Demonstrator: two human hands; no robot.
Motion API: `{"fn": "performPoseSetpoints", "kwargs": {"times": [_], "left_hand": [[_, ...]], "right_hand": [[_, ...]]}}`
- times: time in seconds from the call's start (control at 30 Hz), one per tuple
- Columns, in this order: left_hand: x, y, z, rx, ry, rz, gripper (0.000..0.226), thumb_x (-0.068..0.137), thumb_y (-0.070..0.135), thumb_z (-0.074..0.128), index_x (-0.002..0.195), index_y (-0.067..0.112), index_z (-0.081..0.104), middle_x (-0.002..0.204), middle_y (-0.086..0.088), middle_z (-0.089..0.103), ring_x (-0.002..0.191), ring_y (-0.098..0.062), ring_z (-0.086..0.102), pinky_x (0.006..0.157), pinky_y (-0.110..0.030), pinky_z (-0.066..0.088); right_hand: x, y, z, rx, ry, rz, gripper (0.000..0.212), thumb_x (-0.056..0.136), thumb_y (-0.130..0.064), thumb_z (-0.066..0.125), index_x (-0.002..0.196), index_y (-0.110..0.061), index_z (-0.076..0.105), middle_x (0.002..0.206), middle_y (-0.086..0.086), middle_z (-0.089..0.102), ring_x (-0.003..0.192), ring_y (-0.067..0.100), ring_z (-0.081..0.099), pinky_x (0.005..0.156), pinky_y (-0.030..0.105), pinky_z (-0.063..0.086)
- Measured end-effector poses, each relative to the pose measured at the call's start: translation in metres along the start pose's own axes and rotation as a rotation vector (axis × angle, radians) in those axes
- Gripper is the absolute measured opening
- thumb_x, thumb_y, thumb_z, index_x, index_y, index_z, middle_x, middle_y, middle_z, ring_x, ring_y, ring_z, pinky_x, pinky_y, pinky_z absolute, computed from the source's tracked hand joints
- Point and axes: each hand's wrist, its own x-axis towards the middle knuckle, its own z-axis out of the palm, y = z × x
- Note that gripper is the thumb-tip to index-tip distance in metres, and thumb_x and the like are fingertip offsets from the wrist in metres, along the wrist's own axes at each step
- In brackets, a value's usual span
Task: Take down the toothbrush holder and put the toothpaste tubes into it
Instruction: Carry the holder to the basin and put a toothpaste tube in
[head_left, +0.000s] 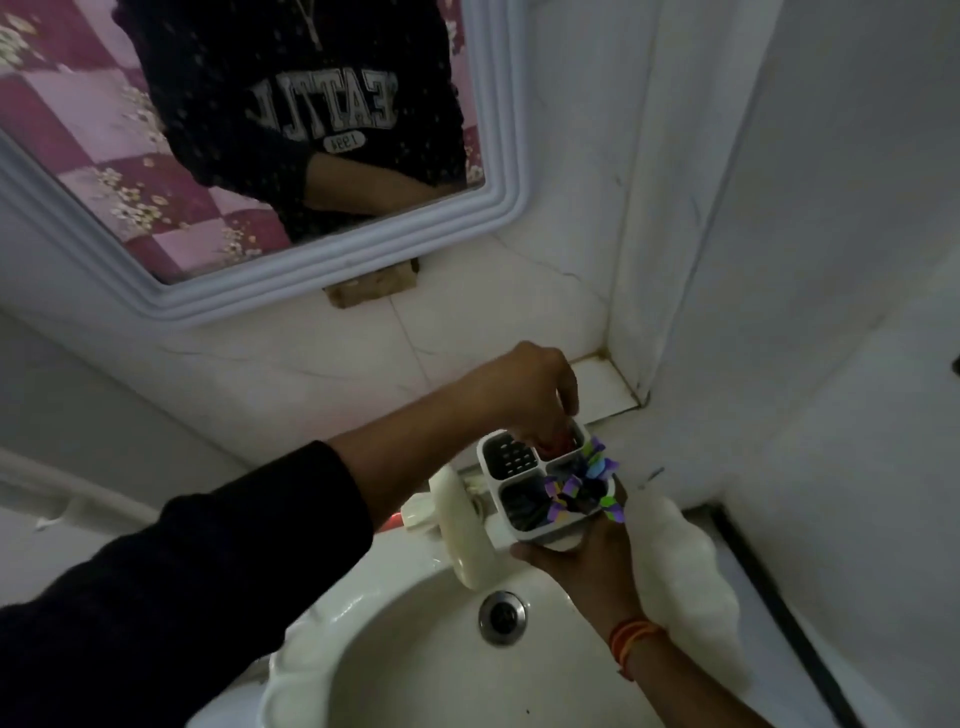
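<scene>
Over the sink (363, 649), right hand (582, 566) grips holder (540, 488); left hand (535, 389) fingers dip inside, grasp hidden.

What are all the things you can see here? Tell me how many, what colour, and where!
toothbrush holder: one, white with dark compartments, held over the sink's back edge
toothbrushes: several, purple, green and blue, in the holder's right side
sink: one, white, bottom centre
tap: one, cream, behind the drain
drain: one, silver, in the sink
mirror: one, white frame, upper left
left hand: one, fingers in the holder's back compartment
right hand: one, under the holder, holding it
</scene>
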Motion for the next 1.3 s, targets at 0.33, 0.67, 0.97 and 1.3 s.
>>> {"fn": "performPoseSetpoints", "kwargs": {"times": [0.33, 0.67, 0.97, 1.3], "left_hand": [[0.028, -0.092, 0.02, 0.197, 0.011, -0.19, 0.025, 0.092, 0.019, 0.06, 0.109, 0.006, 0.074, 0.112, -0.013, 0.074, 0.1, -0.026, 0.069, 0.09, -0.027, 0.05], [0.043, -0.101, 0.046, 0.345, 0.009, -0.172, 0.047, 0.098, 0.042, 0.05, 0.123, 0.005, 0.062, 0.108, -0.022, 0.067, 0.101, -0.037, 0.067, 0.088, -0.044, 0.057], [0.038, -0.103, 0.028, 0.434, -0.074, -0.187, 0.06, 0.083, 0.029, 0.075, 0.136, 0.013, 0.053, 0.129, -0.014, 0.061, 0.116, -0.029, 0.06, 0.094, -0.04, 0.054], [0.046, -0.108, 0.039, 0.482, 0.013, -0.16, 0.037, 0.084, 0.036, 0.069, 0.111, 0.011, 0.068, 0.109, -0.014, 0.07, 0.103, -0.03, 0.067, 0.079, -0.036, 0.055]], "right_hand": [[0.004, 0.011, -0.003, -0.021, -0.022, 0.003, 0.111, 0.045, -0.025, 0.106, 0.14, 0.001, 0.054, 0.131, 0.001, 0.064, 0.114, -0.032, 0.048, 0.091, -0.007, 0.039], [0.0, 0.004, -0.004, -0.012, -0.022, -0.017, 0.109, 0.047, -0.007, 0.105, 0.14, -0.002, 0.048, 0.127, -0.022, 0.051, 0.114, -0.033, 0.047, 0.09, -0.01, 0.037], [0.001, 0.003, -0.005, -0.014, -0.053, -0.015, 0.117, 0.047, -0.035, 0.105, 0.147, -0.008, 0.051, 0.141, -0.002, 0.061, 0.126, -0.016, 0.053, 0.1, 0.0, 0.042], [0.003, 0.011, -0.003, -0.003, -0.03, -0.009, 0.112, 0.05, -0.022, 0.105, 0.146, -0.008, 0.048, 0.136, -0.011, 0.06, 0.12, -0.028, 0.049, 0.096, -0.003, 0.042]]}}
